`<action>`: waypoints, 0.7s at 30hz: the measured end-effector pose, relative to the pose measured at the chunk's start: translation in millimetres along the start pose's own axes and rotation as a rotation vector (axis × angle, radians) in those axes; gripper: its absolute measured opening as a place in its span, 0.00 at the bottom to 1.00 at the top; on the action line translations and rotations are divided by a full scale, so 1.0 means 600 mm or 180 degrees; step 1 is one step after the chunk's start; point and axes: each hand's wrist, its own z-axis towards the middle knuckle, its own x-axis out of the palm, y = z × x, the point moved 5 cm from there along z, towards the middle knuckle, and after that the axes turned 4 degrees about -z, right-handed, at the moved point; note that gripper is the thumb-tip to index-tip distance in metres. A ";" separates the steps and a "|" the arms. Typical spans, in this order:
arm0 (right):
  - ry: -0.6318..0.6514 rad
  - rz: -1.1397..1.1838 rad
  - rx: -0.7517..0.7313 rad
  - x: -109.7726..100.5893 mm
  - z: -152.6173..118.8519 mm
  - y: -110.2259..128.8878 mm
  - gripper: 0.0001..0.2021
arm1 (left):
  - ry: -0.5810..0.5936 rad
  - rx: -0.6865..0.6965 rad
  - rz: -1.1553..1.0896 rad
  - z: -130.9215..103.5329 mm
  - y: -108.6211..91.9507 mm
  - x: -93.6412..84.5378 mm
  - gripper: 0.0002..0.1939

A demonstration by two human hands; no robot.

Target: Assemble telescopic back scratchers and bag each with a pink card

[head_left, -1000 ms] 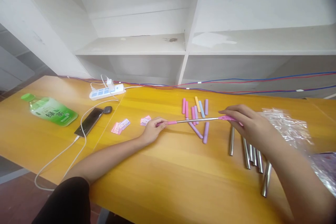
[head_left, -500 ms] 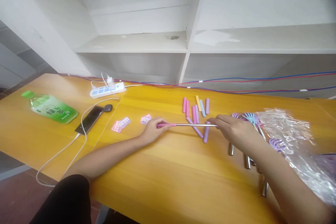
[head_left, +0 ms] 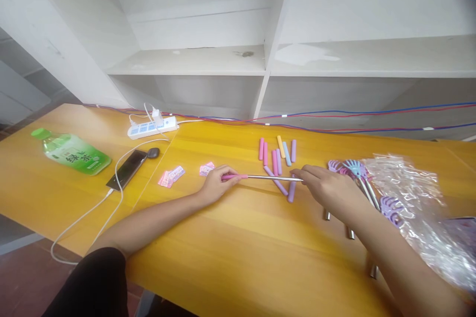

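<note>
Since right hand slid nearer left hand, both pinch that thin pink-ended silver metal rod mid-frame, probably steadier.

Both of one person's arms are visible. At the lower left of the frame, a wide, matte black fabric sleeve with a smooth, curved hem covers the upper part of the left arm, ending near the elbow. Its dark surface looks plain. Beyond the hem, the slender, bare left forearm narrows toward the wrist and the bare left hand. At the lower right, the bare, tapering right forearm leads to the bare, slim-fingered right hand. Fingernails are too small to make out.
</note>
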 end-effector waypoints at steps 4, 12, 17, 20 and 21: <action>0.0039 -0.0055 -0.0056 -0.006 0.000 0.001 0.20 | 0.0099 0.0049 0.0119 -0.001 -0.004 0.002 0.16; -0.0007 -0.0243 -0.0289 0.030 0.014 0.069 0.20 | 0.0629 0.0187 0.0240 -0.016 -0.018 0.020 0.13; 0.0276 -0.0343 -0.0132 0.051 0.015 0.096 0.22 | 0.0583 0.0144 0.0225 -0.018 -0.024 0.019 0.14; 0.0329 -0.0308 -0.0087 0.047 0.014 0.098 0.22 | 0.0599 0.0162 0.0200 -0.019 -0.027 0.021 0.14; 0.0337 -0.0293 -0.0082 0.045 0.014 0.099 0.22 | 0.0598 0.0176 0.0193 -0.020 -0.027 0.021 0.14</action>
